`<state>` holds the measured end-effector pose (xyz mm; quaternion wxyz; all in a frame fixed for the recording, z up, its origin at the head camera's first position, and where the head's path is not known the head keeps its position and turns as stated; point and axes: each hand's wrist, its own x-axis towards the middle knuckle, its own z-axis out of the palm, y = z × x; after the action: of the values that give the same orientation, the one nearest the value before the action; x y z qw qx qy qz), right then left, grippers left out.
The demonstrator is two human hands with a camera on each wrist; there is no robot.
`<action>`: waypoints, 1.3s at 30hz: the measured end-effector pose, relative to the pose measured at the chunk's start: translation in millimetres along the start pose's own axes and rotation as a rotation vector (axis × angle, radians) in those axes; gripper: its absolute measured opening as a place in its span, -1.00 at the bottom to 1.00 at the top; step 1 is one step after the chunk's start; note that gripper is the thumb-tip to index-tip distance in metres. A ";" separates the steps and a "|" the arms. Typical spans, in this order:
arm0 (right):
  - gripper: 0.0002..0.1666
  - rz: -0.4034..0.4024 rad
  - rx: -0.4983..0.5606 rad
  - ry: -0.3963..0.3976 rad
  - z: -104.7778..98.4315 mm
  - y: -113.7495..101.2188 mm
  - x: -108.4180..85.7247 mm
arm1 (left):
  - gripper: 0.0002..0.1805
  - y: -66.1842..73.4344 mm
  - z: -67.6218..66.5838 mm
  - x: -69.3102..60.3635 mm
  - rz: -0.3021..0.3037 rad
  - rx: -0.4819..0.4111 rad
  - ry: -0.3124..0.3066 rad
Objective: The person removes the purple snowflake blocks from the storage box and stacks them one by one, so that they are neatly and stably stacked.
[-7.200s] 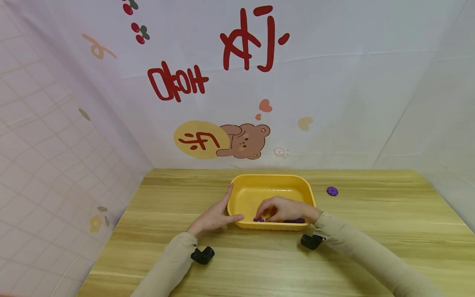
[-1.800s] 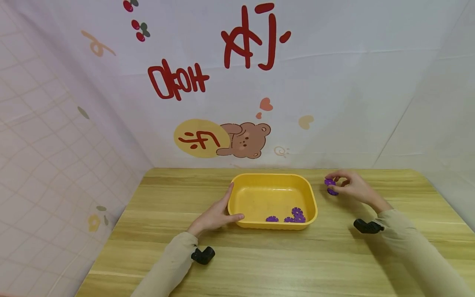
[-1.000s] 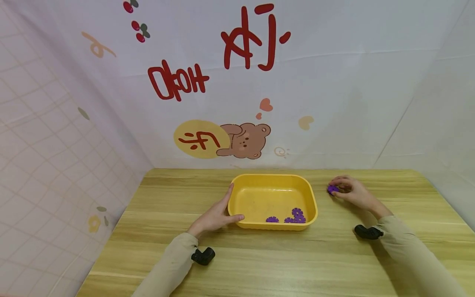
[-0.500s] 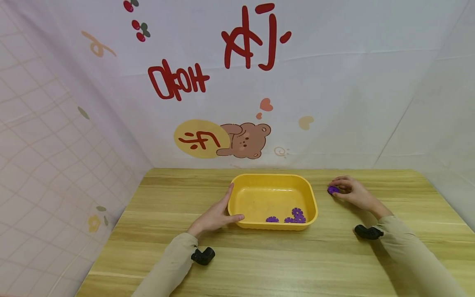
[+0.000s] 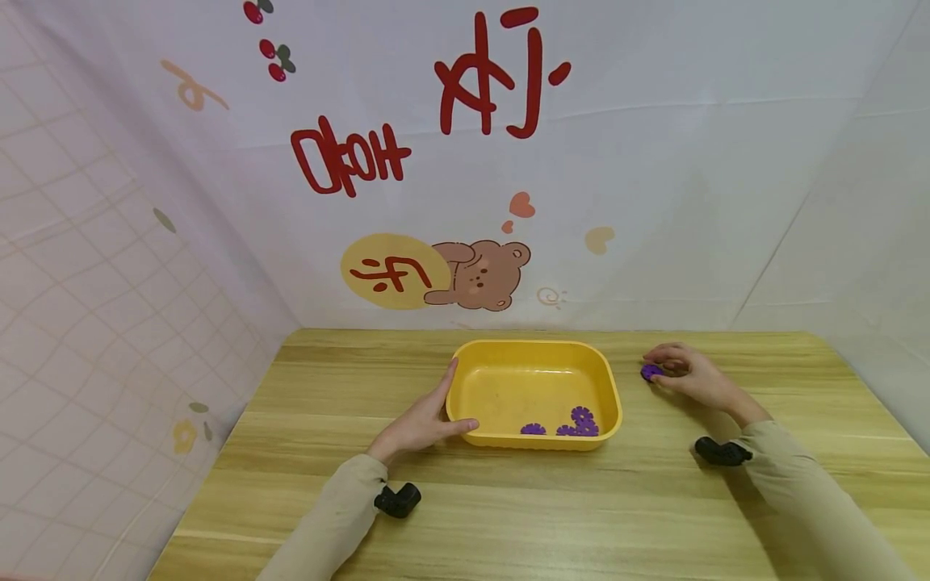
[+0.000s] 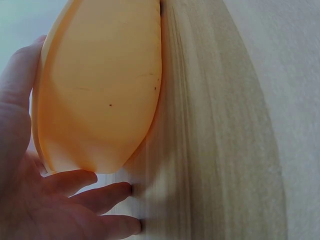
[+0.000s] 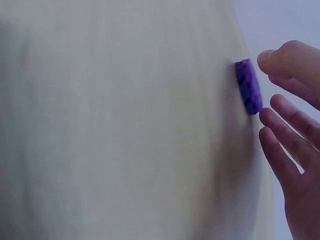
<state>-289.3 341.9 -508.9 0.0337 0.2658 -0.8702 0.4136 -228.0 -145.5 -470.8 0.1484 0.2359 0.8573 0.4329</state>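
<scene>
In the head view, a yellow plastic basin (image 5: 534, 442) stands on the wooden table. My left hand (image 5: 416, 424) rests against its left end, thumb on the front rim and fingers spread along the side. The left wrist view shows these fingers (image 6: 102, 197) extended. To the basin's right, my right hand (image 5: 693, 379) is around a small stack of purple notched discs (image 5: 649, 373). In the right wrist view, the stack (image 7: 248, 87) lies on the table, with a gap between it and the thumb; the fingertips (image 7: 267, 116) are close to its edge.
Several purple snowflake-like discs (image 5: 583, 421) lie inside the basin along its front right, and another disc (image 5: 534, 429) lies left of them. A printed cloth (image 5: 654, 177) hangs behind the table. Each wrist wears a black camera (image 5: 722, 452).
My right hand has moved from inside the basin to the right, carried a disc over and lowered it onto the one on the table. The left hand keeps its place.
</scene>
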 end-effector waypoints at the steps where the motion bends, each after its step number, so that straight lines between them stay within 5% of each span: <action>1: -0.63 -0.004 0.002 0.000 -0.4 -2.1 0.7 | 0.18 -0.2 0.1 0.0 0.002 -0.002 -0.001; 20: -0.56 -0.120 0.028 -0.025 5.5 -63.1 23.3 | 0.15 -0.5 -0.1 -0.1 0.004 0.005 0.005; 30: -0.61 -0.151 0.118 -0.099 10.9 -72.8 30.8 | 0.15 -2.0 1.1 0.3 -0.002 0.009 0.011; 39: -0.62 -0.224 0.066 -0.114 21.2 -88.9 34.8 | 0.17 -0.5 0.6 0.3 -0.025 -0.006 0.003</action>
<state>-272.1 265.2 -450.7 0.0214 0.3851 -0.8216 0.4197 -228.0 -145.1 -471.6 0.1533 0.2240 0.8591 0.4339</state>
